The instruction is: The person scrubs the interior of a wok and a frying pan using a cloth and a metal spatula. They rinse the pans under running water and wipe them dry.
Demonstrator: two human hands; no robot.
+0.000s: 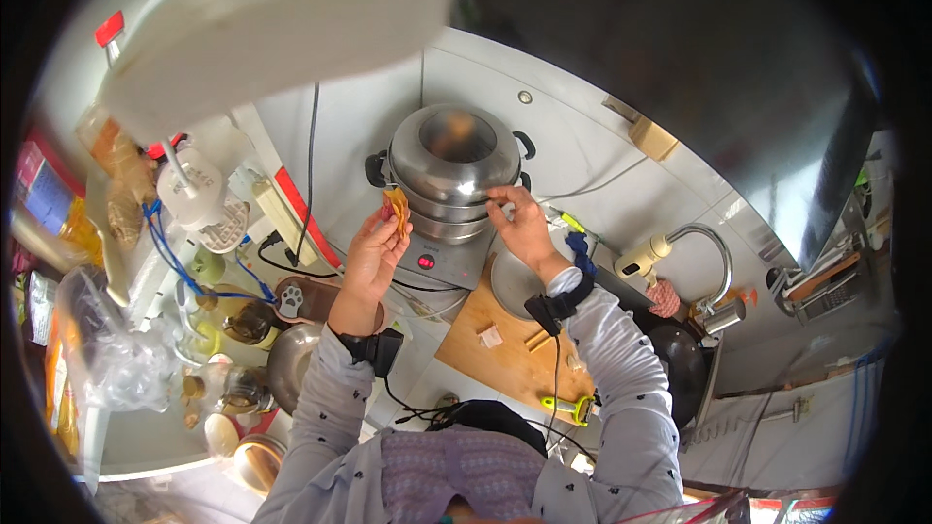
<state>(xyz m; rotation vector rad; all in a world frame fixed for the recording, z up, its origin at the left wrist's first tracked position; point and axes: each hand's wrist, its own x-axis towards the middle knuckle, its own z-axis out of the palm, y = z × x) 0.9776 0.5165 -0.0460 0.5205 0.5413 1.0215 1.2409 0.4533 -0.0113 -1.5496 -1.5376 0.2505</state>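
Note:
My left hand (376, 255) pinches a small yellow-orange and pink piece, perhaps a wrapper (397, 209), between thumb and fingers, left of the steamer's lower tier. My right hand (526, 227) is raised by the right side of the stainless-steel steamer pot (449, 229), thumb and forefinger slightly apart. Nothing shows between them; whether they touch the pot's rim is unclear. On the pot sits a domed steel lid (415, 156) with a glass window. Beneath it is an induction cooker (455, 262) with a lit red display.
A wooden cutting board (466, 349) bears a grey round lid or plate (510, 287), a white scrap (490, 336) and a green peeler (571, 405). To the left stand a steel bowl (287, 364) and bottles (244, 389). A faucet (717, 255) and dark wok (677, 371) are at right.

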